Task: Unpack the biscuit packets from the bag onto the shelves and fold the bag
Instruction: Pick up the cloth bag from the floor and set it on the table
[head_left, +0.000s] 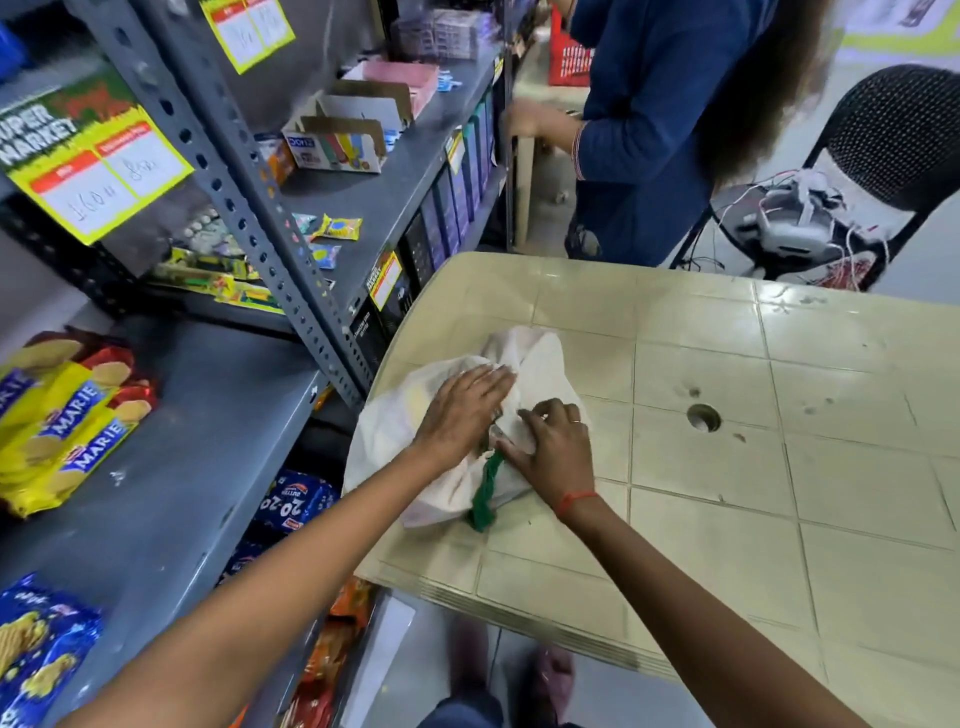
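A crumpled white cloth bag (535, 358) with a green handle (485, 488) lies near the left edge of the beige tiled table (779, 467). My left hand (462, 410) presses flat on the bag, fingers spread. Beside it, my right hand (556, 447) pinches a fold of the cloth just above the green handle. Yellow Marie biscuit packets (67, 431) are stacked on the grey metal shelf (208, 441) at the left. Blue biscuit packets (36, 644) lie at the shelf's near corner.
Grey slotted rack uprights (270, 249) stand between shelf and table. Blue 20-20 packets (296, 499) sit on a lower shelf. A person in a blue top (649, 130) stands beyond the table beside a black chair (883, 156) holding wires. The table has a hole (703, 417).
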